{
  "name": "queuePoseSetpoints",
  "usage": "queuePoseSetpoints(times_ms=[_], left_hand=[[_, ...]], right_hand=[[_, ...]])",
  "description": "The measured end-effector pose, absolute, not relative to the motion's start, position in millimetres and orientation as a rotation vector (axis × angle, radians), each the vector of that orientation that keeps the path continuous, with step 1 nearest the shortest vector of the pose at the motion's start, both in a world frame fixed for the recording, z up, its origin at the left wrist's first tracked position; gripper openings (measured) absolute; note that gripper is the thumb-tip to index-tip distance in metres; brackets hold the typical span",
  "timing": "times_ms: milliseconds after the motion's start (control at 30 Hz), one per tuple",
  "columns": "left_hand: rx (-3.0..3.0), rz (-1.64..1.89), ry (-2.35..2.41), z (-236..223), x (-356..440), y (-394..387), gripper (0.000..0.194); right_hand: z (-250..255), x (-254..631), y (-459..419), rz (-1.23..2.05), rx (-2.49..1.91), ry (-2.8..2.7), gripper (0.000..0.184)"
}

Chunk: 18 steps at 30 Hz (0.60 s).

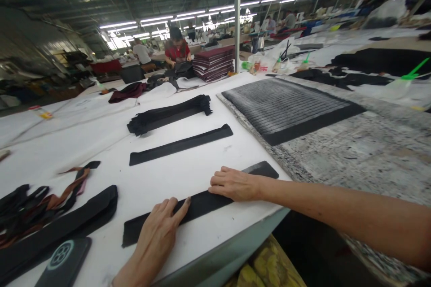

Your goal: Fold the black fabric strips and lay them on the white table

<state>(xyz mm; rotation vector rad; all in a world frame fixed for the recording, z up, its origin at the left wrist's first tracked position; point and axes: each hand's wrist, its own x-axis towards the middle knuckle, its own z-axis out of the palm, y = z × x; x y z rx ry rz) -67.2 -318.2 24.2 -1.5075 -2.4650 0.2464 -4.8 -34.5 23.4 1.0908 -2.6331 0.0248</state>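
Observation:
A long black fabric strip [202,204] lies along the near edge of the white table [101,116]. My left hand [160,231] rests flat on its left part, fingers stretched out. My right hand [234,184] lies on the strip further right, fingers extended and pressing down. Neither hand grips anything. A second flat black strip [180,144] lies further back, and a stack of black strips [168,114] lies behind that.
A phone [63,262] and a pile of black and brown strips [43,215] sit at the near left. A grey ribbed mat [286,107] lies on the speckled surface to the right. A person in red works at the far end beside stacked dark pieces [213,63].

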Motion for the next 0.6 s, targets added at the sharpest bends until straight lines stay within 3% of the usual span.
queuePoseSetpoints(times_ms=[133,333,600], left_hand=[[-1.587,0.191,-2.47,25.5,-66.0,-304.6,0.047],[-1.604,0.228,-2.518,29.1,-61.3,-290.9,0.069],[-1.648,0.134,-2.432,20.4,-57.7,-270.1,0.052]], right_hand=[[20.9,1.9,-17.4,-0.004,1.076,-2.624,0.022],[21.5,13.6,5.9,-0.054,1.075,-2.622,0.023],[21.1,20.8,27.3,-0.154,1.088,-2.588,0.025]])
